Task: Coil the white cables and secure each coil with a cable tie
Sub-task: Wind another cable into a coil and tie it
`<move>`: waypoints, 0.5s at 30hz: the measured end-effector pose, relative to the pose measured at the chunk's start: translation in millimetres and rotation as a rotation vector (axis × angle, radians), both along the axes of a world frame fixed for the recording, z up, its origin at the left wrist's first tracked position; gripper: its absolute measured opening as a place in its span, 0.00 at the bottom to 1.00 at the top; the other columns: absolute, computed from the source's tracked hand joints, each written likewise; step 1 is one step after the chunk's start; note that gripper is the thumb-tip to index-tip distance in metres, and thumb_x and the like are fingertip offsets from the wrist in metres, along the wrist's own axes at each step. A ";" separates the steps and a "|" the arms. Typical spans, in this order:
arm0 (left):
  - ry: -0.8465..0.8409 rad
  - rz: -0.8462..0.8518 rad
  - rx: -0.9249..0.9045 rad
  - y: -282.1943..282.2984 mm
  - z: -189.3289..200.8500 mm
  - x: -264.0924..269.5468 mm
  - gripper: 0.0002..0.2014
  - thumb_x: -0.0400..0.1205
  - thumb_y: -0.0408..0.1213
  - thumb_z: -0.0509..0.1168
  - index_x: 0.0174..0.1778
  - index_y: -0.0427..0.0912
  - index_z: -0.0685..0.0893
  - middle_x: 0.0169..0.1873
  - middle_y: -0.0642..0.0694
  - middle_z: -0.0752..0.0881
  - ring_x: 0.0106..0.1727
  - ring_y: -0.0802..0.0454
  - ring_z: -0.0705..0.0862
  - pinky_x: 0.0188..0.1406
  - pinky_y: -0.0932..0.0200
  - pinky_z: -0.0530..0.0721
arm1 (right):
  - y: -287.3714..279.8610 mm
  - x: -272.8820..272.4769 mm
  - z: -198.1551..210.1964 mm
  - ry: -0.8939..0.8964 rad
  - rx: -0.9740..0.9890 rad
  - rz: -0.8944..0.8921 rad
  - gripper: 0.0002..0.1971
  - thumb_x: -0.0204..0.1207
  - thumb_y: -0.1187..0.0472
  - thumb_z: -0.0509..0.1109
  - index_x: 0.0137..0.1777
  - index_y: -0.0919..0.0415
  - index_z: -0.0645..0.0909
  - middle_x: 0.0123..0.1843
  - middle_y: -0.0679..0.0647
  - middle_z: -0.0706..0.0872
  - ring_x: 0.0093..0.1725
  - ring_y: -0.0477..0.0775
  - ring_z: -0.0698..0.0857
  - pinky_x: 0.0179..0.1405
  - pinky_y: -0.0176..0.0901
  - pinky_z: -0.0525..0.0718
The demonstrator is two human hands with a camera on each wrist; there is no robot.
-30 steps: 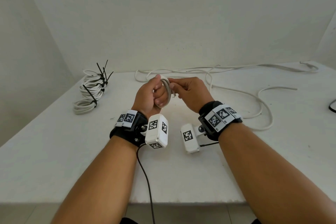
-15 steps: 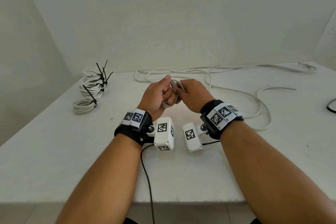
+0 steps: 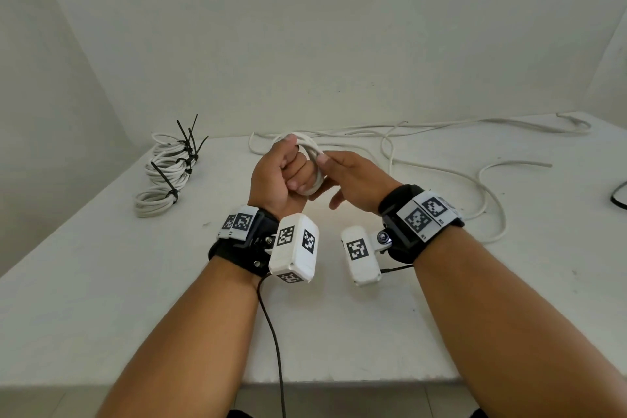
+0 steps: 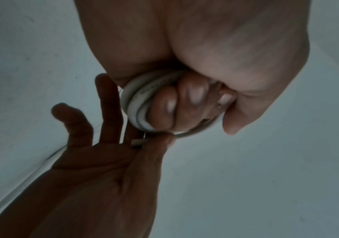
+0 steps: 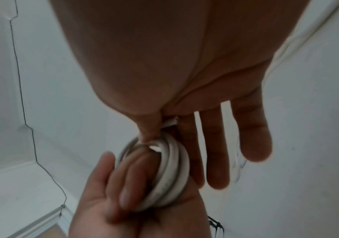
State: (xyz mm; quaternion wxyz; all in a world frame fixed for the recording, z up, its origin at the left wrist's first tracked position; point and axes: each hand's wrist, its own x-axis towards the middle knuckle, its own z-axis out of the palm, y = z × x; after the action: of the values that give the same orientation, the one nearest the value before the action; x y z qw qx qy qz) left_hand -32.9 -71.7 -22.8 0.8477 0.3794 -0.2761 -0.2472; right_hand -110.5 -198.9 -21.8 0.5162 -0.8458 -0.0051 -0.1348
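A white table (image 3: 101, 299) set against pale walls fills the lower frame. Above its centre a small white cable coil (image 3: 314, 159) is wrapped around the curled fingers of the left hand (image 3: 278, 176). The cable's cut end (image 5: 171, 123) is pinched between thumb and forefinger of the right hand (image 3: 353, 176), whose other fingers are spread straight. Loose white cables (image 3: 441, 146) are strewn across the upper right. Tied coils (image 3: 166, 173) with black cable ties (image 3: 188, 139) are stacked at the left.
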 end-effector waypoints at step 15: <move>-0.213 0.186 0.698 5.6 -1.9 7.8 0.14 0.85 0.30 0.51 0.62 0.48 0.76 0.29 0.42 0.84 0.29 0.48 0.83 0.41 0.52 0.82 | -3.4 -1.9 3.4 0.225 -0.669 -0.186 0.17 0.90 0.56 0.52 0.50 0.62 0.79 0.47 0.55 0.83 0.47 0.57 0.81 0.46 0.47 0.78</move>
State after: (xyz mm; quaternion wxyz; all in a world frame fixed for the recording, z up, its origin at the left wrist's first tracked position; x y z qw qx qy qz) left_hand -25.1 -66.1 -24.7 0.6527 0.6925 -0.2263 -0.2078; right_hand -112.4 -202.2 -18.4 0.1938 -0.9743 0.0848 -0.0779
